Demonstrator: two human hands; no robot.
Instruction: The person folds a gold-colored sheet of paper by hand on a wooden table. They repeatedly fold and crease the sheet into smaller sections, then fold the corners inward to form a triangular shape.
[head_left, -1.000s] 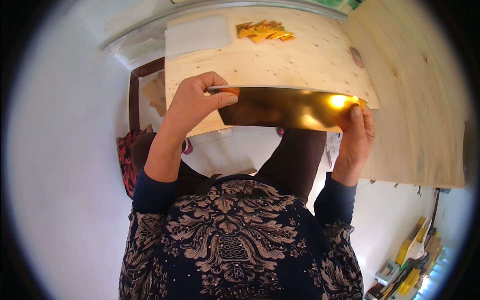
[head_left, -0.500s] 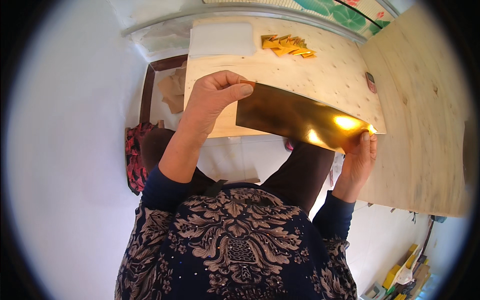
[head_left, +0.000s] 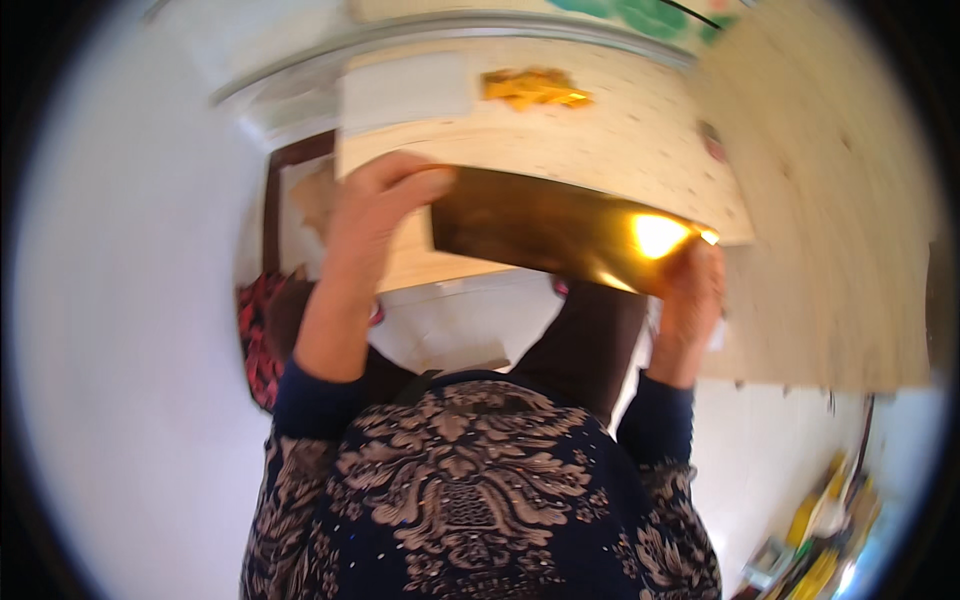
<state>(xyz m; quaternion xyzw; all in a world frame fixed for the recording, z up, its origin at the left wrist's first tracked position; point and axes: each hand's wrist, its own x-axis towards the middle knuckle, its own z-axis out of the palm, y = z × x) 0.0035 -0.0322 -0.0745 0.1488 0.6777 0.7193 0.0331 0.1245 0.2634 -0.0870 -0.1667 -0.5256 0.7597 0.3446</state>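
Note:
A shiny gold foil sheet (head_left: pixel 540 220), long and narrow, is stretched between my two hands above the near edge of the wooden table (head_left: pixel 600 150). My left hand (head_left: pixel 385 195) pinches its upper left corner between thumb and fingers. At the other end, my right hand (head_left: pixel 692 285) grips the lower right corner, slightly smeared by motion. The sheet tilts down toward the right and reflects a bright patch of light. Beyond it on the table lies a row of folded gold foil pieces (head_left: pixel 535 88). To their left rests a stack of white paper (head_left: pixel 408 90).
A small red phone (head_left: pixel 712 142) lies near the table's right side, where a tall wooden board (head_left: pixel 820 230) stands. Brown paper (head_left: pixel 313 200) and a red-and-black patterned cloth (head_left: pixel 262 340) are at the left. Yellow and other mixed items (head_left: pixel 825 525) sit on the floor at lower right.
The view has shifted, so the table and its things appear farther left and slightly blurred. Both hands still hold the foil sheet, which looks a little more level.

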